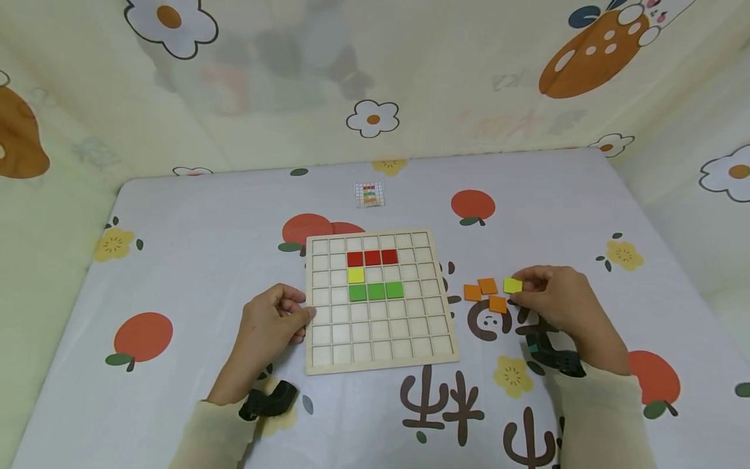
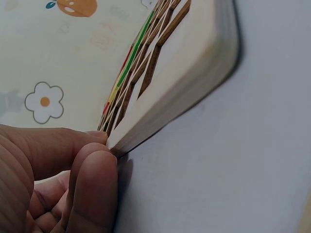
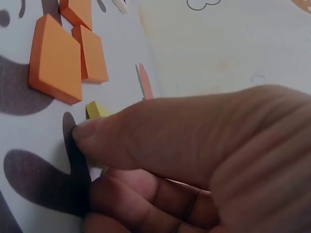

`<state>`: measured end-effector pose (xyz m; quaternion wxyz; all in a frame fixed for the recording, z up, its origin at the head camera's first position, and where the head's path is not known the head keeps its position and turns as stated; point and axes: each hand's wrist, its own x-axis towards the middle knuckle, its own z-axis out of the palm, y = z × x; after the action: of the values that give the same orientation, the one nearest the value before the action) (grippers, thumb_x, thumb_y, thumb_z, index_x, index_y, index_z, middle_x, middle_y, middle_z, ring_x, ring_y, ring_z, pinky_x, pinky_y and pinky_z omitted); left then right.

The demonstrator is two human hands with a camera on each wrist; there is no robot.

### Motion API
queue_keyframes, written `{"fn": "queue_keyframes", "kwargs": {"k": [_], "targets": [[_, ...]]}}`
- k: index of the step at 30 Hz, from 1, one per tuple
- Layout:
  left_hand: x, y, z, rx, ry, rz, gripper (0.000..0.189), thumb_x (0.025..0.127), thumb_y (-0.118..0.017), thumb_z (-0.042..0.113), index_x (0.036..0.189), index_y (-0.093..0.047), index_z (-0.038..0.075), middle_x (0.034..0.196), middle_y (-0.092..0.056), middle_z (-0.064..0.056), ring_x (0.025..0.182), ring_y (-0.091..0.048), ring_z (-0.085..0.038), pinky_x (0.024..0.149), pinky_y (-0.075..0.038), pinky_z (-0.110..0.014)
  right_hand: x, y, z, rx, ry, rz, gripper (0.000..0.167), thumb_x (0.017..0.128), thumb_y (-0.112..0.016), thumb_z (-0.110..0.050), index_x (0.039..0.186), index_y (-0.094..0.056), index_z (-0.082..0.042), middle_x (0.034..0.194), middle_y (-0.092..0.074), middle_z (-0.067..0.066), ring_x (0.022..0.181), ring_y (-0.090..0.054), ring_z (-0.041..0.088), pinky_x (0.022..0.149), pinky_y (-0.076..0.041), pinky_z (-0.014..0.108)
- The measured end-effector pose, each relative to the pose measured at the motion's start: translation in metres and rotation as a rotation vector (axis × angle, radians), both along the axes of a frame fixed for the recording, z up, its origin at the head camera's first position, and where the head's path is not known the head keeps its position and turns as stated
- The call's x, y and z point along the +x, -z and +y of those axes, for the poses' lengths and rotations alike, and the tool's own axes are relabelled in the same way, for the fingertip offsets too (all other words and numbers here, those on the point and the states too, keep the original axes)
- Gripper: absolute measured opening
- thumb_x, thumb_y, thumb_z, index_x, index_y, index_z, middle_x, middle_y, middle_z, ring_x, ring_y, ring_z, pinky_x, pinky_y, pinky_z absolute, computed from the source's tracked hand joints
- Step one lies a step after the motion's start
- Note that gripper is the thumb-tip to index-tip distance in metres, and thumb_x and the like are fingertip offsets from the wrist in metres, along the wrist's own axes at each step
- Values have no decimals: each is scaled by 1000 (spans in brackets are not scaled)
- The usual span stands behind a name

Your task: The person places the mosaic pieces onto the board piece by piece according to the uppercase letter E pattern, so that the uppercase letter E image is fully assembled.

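Cloth-covered table [image 1: 205,234], square pale-wood grid board [image 1: 379,332] on it. Left hand [image 1: 271,319] pinches board rim at 9 o'clock. Right hand [image 1: 556,296], the nearer one, grips a flat yellow square tile [image 1: 512,285] off board's 3 o'clock; no long axis. Three orange square tiles [image 1: 487,286] lie at its 8–9. Left wrist view shows board's side thickness; head doesn't.

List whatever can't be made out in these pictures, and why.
Card, head view: printed details too small to read.
Held yellow tile, right wrist view: mostly hidden behind the right hand.
Topmost orange tile, right wrist view: cut off by top edge.
Board, left wrist view: cut off by top edge.
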<state>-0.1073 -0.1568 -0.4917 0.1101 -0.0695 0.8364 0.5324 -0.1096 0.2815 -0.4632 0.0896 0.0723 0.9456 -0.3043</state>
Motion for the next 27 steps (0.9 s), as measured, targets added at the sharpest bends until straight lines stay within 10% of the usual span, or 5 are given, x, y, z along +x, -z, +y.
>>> {"fn": "queue_keyframes", "kwargs": {"k": [10,27], "targets": [[0,-1,-1,12,-2,-3,22,91,-78,7,109,-66,3,85,-62,-10,59,-65,-17,57,-59,-24,-2,-6,-14,3,7,89,40,89,-83,-19,121,-72,2,89,-66,11,76,-58,26,51,-47,27],[-1,1,-1,2,6,22,22,90,-79,7,108,-67,3,82,-63,-9,57,-65,-16,55,-59,-24,-2,-3,-111,-193,-240,153,31,83,-85,-5,112,-78,1,82,-65,3,73,-58,18,60,-50,23]]}}
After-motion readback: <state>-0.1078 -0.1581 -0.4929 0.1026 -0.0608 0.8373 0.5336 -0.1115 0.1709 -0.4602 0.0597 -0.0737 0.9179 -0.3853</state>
